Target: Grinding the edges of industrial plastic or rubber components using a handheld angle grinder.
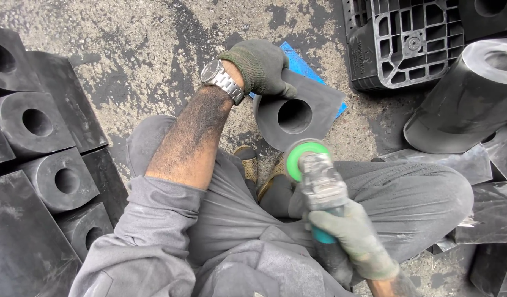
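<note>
Head camera looks straight down on a seated person, knees spread, grey trousers dusted black. Nearest in, the right hand (357,237), in a grey-green work glove, is clamped round the teal grip of an angle grinder (320,184). The wrist is cocked so the tool points away from the body, and its green disc guard (304,154) sits right at the lower rim of the workpiece.

That workpiece is a black rubber block (298,113) with a round bore through its face, propped on edge between the sandalled feet. It looks dense and heavy for its bulk, stiff with only a little give, and its matte skin should grip rather than slip. A top corner, well clear of the disc, seems the safest hold.

And that's where the left hand (260,66) is: gloved, fingers wrapped over the block's upper left corner, forearm bare and stretched forward, a steel wristwatch (223,80) at the wrist.

Farther out, a blue sheet (300,63) lies under the block, more bored rubber blocks (36,124) are stacked at left, and a black plastic pallet (399,38) lies top right.
</note>
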